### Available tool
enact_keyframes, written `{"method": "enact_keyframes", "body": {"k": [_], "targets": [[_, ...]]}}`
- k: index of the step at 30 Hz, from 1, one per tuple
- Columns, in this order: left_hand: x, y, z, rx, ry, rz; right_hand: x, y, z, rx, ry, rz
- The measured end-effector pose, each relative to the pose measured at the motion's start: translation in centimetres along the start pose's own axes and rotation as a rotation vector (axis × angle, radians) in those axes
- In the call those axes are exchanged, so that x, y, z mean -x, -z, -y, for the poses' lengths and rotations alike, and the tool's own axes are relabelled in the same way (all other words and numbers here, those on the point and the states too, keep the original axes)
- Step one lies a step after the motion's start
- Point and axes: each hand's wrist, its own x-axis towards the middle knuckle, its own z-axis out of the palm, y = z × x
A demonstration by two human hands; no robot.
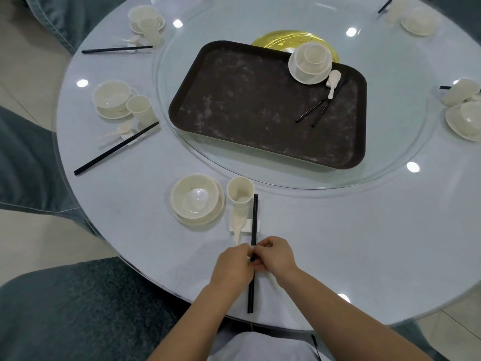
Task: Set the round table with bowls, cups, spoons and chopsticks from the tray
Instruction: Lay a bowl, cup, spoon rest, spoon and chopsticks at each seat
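Black chopsticks [253, 230], a slim straight pair, lay side by side at the near edge of the round counter [338, 230], tips on a small white rest [248, 226]. Left hand [234, 267] and right hand [276, 256] met over their middle, fingers curled and pinching the sticks. Left of the pair: glossy cream spoon [237, 225] on the same rest, plain cream cup [240, 191] at the far end, round cream bowl [194, 196] on a saucer. Beyond, on the clear glass turntable [390, 152], a dark, scuffed, round-cornered rectangular tray [247, 113] held one more bowl-and-cup stack [311, 62], spoon and chopsticks at its far right corner. Similar settings ringed the counter's left and right.
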Motion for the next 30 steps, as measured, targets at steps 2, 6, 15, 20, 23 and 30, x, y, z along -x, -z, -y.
{"method": "enact_keyframes", "body": {"k": [2,6,15,20,23,30], "targets": [[0.0,0.1,-0.1,-0.007,-0.001,0.000,0.0,0.0,0.1,0.020,0.003,-0.009],[0.0,0.6,-0.6,-0.077,0.004,0.001,0.3,0.0,0.2,0.137,0.044,-0.031],[-0.3,1.3,-0.6,-0.122,0.023,-0.020,0.6,-0.3,0.4,0.294,0.087,-0.044],[-0.3,1.3,-0.5,-0.107,0.032,-0.026,0.6,-0.5,0.3,0.227,0.070,-0.027],[-0.3,1.2,-0.3,-0.106,0.031,-0.034,0.7,-0.5,0.3,0.201,0.058,-0.029],[-0.5,1.3,0.0,-0.105,0.018,-0.047,0.7,-0.6,0.3,0.175,0.046,-0.031]]}}
